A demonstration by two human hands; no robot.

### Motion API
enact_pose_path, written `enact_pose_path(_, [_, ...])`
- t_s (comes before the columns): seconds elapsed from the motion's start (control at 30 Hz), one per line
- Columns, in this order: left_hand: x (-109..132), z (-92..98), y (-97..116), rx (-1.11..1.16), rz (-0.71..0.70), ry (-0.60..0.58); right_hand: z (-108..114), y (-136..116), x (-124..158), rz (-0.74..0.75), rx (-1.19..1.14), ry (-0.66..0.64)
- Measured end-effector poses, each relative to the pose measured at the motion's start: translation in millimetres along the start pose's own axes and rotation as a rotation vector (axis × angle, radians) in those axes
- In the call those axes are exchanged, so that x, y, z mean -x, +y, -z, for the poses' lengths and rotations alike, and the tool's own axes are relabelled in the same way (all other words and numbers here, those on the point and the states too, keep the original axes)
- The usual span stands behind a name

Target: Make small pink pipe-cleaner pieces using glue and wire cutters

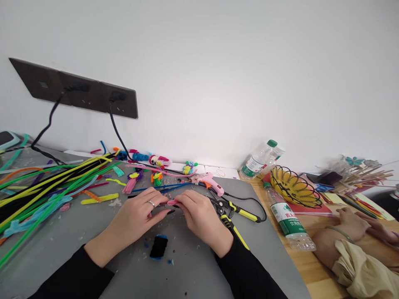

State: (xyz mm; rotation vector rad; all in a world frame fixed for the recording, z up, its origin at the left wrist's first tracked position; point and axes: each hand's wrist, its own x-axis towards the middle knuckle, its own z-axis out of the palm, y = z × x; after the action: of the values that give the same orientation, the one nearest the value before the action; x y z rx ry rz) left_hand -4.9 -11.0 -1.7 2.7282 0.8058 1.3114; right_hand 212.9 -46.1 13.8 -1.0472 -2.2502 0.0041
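I see the pink piece (171, 202) between the two hands, at their fingertips, over the bench (134, 270). The right hand (201, 212) pinches it; the left hand (140, 211) has thumb and forefinger narrowly apart beside its left end, and I cannot tell whether they grip it. A black pad (158, 246) lies below both hands.
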Motion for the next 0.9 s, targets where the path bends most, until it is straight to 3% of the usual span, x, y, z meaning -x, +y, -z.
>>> enact_pose_path(0.23, [-1.6, 0.9, 0.3, -0.013, 0.001, -0.006, 0.6, 0.4, 0.9, -0.013, 0.000, 0.025])
enact_pose_path(0.47, [1.0, -0.4, 0.1, 0.037, 0.022, -0.019, 1.3, -0.5, -0.2, 0.023, -0.004, -0.071])
enact_pose_path(0.9, [2.5, -0.7, 1.1, 0.084, 0.058, -0.095, 1.5, -1.2, -0.6, 0.027, -0.025, -0.096])
